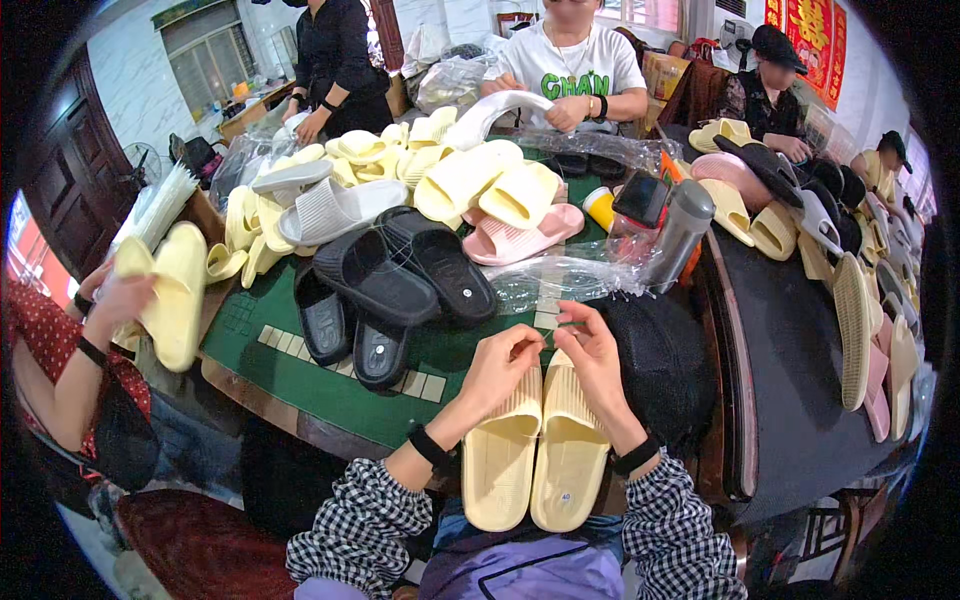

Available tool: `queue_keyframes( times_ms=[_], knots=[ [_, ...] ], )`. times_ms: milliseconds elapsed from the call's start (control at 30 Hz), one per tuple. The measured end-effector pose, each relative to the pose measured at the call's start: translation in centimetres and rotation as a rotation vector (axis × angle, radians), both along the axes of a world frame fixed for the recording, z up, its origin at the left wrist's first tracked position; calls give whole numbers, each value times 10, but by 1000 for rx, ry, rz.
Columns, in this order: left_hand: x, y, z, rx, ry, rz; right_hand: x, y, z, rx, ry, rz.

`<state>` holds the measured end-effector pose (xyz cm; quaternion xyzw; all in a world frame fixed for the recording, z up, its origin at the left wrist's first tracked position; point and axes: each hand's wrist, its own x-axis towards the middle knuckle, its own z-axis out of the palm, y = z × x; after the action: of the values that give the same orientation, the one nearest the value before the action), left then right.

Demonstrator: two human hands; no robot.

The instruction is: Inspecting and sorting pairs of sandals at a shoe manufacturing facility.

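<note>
A pair of pale yellow slippers stands side by side in front of me, the left slipper (500, 470) and the right slipper (572, 480), heels toward my body. Over the inner side of the left slipper's strap, my left hand (505, 365) is closed, thumb and fingers pinched together. My right hand (592, 365) curls above the other strap, fingertips bent toward the left hand. Whatever thin thing the fingertips may hold is too small to make out. Beyond my hands lie black slippers (375, 275) and a clear plastic bag (555, 283).
A green table (290, 385) carries a heap of cream slippers (470, 180), a pink slipper (525, 235), a grey bottle (682, 232) and a phone (641, 198). A black bag (655, 370) sits right of my hand. At left, a co-worker's hand (125, 300) holds yellow slippers (175, 295).
</note>
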<state>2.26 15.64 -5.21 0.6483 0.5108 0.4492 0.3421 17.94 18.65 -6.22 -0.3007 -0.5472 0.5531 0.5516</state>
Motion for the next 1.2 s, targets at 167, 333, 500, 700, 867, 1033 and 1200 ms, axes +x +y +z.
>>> queue_keyframes(
  times_ms=[167, 333, 500, 700, 867, 1033, 1200],
  knots=[
    [1, -4, -3, 94, -57, 78, 4, 2, -2, -13, 52, -137],
    [4, -4, -6, 169, -28, 120, 6, 2, -5, -104, -40, -81],
    [2, -6, -11, 232, 145, 131, 4, 1, -7, -112, -118, 12],
    [3, -4, -12, 241, 227, 139, 5, 0, -3, -69, -167, 20],
    [0, -4, -13, 279, 256, 157, 3, -2, -2, -35, -178, 16],
    [2, -6, -12, 286, 208, 189, 3, -3, -1, -36, -138, -4],
    [2, -8, -13, 271, 162, 201, 3, -5, -1, -48, -142, 8]
  ],
)
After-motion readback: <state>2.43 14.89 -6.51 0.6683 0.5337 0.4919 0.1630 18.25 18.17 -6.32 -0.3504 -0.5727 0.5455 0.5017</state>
